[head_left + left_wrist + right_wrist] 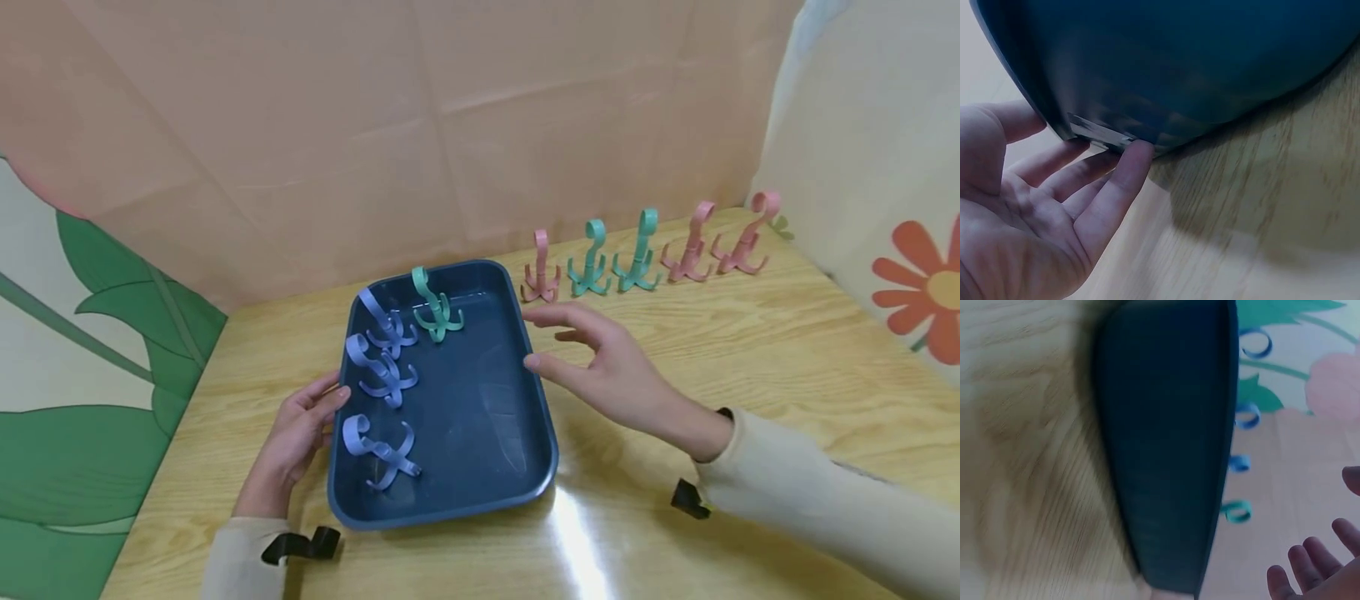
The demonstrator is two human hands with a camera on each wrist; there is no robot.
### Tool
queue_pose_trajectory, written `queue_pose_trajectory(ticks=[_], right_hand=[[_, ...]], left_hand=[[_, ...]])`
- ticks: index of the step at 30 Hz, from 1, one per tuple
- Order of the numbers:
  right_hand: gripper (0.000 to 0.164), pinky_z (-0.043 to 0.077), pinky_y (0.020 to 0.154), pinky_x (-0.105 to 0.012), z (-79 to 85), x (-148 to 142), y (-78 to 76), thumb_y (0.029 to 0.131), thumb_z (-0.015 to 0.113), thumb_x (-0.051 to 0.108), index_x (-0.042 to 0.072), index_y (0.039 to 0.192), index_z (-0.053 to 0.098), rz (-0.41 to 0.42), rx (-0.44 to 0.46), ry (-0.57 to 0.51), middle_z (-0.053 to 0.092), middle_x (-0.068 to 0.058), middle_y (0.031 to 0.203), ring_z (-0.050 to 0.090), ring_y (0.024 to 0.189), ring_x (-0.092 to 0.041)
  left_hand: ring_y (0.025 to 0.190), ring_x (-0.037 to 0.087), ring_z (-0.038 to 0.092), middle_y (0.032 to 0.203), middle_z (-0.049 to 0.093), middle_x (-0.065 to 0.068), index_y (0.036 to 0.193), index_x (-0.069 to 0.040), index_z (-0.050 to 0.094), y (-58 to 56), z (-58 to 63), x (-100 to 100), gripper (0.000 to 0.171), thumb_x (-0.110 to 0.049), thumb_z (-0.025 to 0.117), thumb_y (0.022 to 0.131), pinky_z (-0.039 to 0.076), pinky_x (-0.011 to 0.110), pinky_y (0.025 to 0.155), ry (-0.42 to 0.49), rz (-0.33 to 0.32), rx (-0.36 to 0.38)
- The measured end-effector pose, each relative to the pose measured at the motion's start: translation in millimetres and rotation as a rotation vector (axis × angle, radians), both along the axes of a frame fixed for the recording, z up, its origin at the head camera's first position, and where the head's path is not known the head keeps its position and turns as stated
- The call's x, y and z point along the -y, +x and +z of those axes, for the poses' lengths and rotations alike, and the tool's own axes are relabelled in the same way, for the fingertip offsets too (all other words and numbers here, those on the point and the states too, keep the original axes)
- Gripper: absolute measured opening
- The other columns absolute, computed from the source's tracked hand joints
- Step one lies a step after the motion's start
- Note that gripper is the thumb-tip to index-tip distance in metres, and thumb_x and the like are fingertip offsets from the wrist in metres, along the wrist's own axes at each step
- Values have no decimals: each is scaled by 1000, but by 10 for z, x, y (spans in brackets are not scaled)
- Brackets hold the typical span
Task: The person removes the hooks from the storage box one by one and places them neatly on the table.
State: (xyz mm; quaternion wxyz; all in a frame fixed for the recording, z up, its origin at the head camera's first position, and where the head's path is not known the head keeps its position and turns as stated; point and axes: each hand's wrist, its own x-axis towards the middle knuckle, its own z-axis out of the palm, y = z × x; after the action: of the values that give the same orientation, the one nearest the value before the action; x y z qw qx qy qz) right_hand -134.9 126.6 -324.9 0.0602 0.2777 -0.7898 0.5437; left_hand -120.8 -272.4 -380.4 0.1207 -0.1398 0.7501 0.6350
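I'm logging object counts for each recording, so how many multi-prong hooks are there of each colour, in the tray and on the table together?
Blue hooks: 3, all in the tray
Green hooks: 3, one in the tray and two on the table
Pink hooks: 3, all on the table
Total: 9

A dark blue tray [472, 408] with rounded corners sits on the table [750, 367], holding three blue hooks [391, 379] along its left side and one green hook [438, 318] toward its far end.
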Motion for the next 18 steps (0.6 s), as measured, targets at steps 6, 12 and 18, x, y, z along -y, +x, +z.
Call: queue_pose_trajectory(ticks=[6, 12, 18], right_hand=[[45, 48, 100, -50, -13, 335, -179, 92, 76, 19, 14, 134, 62, 65, 84, -3, 62, 1, 132, 57, 119, -19], [47, 50, 98, -48, 4, 556, -546, 91, 77, 19, 11, 135, 61, 83, 144, -4, 61, -3, 135, 58, 120, -22], [53, 50, 99, -45, 94, 746, -888, 91, 77, 19, 8, 138, 57, 94, 184, 55, 59, -10, 137, 57, 123, -29]], left_hand=[[104, 20, 70, 138, 61, 15, 152, -12, 45, -7, -6, 10, 56, -33, 61, 102, 59, 37, 78, 3, 11, 1], [104, 21, 70, 137, 61, 15, 151, -13, 46, -27, -39, 22, 53, -31, 60, 103, 59, 39, 80, 3, 6, -10], [104, 20, 70, 137, 61, 14, 151, -14, 47, -25, -44, 33, 51, -29, 58, 104, 59, 39, 81, 3, 5, 1]])
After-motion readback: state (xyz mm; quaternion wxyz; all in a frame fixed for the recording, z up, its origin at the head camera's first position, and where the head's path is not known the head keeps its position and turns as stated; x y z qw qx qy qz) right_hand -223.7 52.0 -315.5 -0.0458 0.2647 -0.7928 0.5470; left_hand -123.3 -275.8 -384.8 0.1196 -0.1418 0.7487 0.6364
